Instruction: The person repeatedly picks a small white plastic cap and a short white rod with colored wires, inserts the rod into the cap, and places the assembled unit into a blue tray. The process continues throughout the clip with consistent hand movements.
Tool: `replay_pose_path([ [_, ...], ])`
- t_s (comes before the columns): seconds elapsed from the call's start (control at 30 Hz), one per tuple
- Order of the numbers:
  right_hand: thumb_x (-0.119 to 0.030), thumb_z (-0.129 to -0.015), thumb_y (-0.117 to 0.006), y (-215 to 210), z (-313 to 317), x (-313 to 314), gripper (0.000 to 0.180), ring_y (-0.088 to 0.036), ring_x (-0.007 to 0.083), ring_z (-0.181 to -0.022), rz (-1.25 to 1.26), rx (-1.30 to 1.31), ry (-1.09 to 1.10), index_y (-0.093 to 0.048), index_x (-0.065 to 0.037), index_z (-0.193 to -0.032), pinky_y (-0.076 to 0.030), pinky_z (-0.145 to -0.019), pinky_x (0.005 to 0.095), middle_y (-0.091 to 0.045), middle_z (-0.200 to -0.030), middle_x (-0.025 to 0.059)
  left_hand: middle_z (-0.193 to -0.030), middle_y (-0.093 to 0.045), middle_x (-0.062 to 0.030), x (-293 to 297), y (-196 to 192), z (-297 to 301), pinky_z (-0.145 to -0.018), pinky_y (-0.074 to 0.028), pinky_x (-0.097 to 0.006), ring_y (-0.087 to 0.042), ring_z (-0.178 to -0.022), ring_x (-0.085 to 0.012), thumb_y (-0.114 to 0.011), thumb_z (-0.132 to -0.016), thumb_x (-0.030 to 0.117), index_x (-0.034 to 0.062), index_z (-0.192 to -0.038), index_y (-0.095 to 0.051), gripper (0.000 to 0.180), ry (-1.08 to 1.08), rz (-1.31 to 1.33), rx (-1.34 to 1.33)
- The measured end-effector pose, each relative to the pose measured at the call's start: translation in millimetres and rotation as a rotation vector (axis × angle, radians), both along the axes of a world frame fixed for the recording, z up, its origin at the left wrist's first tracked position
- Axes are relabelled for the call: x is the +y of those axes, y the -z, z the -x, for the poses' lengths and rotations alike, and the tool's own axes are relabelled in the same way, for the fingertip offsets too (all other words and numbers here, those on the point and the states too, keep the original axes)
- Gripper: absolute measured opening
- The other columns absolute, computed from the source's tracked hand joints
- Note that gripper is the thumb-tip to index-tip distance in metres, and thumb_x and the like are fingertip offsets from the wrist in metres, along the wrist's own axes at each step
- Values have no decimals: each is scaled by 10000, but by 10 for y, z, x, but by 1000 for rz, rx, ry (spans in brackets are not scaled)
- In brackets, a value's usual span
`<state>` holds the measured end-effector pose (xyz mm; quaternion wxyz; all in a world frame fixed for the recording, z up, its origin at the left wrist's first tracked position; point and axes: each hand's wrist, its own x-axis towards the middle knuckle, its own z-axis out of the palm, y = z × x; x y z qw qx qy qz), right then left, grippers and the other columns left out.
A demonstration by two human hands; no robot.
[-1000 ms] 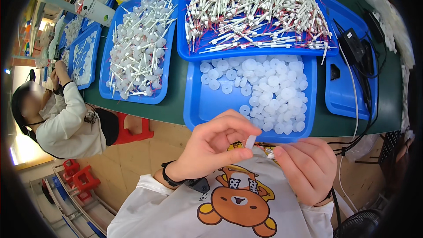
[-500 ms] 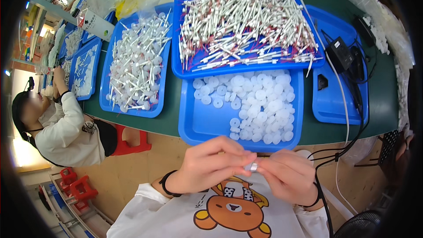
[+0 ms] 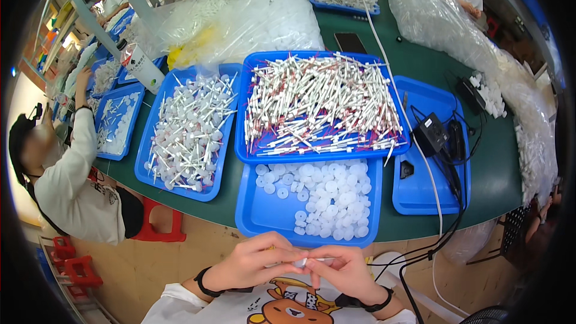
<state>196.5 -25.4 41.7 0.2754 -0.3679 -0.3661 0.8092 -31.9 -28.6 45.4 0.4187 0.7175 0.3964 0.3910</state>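
My left hand (image 3: 255, 262) and my right hand (image 3: 339, 270) meet in front of my chest, below the table edge. Their fingertips pinch a small white plastic piece with a thin white stick (image 3: 312, 260) between them. Just above my hands sits a blue tray of white round discs (image 3: 264, 219). Behind it a larger blue tray (image 3: 242, 153) holds a heap of white sticks with red bands. To the left another blue tray (image 3: 145, 171) holds assembled white discs on sticks.
A blue tray (image 3: 420, 195) on the right carries a black power adapter (image 3: 431, 133) with cables running off the green table (image 3: 480, 198). Clear plastic bags of parts lie at the back. A person in white (image 3: 66, 186) sits at the left by more blue trays.
My hands have come together and dropped lower toward my chest, now pinching the small white piece jointly. The view has tilted up, showing more of the table's far side.
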Motion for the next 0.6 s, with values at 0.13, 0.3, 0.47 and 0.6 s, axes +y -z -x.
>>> replay_pose_path([
  [0.13,44,-949,-602,-184,114,55,475,-666,184,-998,-248,-149,155,-446,30,-1398,-524,-893,322,-631,-1191,161,-942,-705,-72,215,-220,235,-711,-542,-300,-671,-838,-190,-836,-743,35,44,-979,-759,248,-295,-163,184],
  [0.3,46,-931,-630,-145,-94,81,380,-654,175,-1008,-411,-290,187,-531,44,-1298,-519,-894,320,-657,-1111,148,-1113,-631,-121,437,-191,725,-975,-409,-422,-569,-1082,-308,-787,-758,30,62,-1165,-680,422,-1032,-369,655],
  [0.47,28,-903,-664,-316,-161,195,238,-657,166,-978,-487,-446,168,-642,46,-1139,-516,-874,313,-674,-1043,126,-1259,-557,-96,408,-216,450,-1049,-304,-480,-477,-1201,-334,-788,-768,101,104,-1303,-613,562,-859,-353,820],
  [0.6,30,-833,-683,-577,-129,494,221,-660,192,-884,-866,-668,253,-671,24,-1054,-503,-804,303,-677,-969,114,-1024,-618,-57,352,9,107,-938,-376,-410,-573,-1018,-242,-765,-830,196,111,-1149,-685,339,-250,-277,625],
])
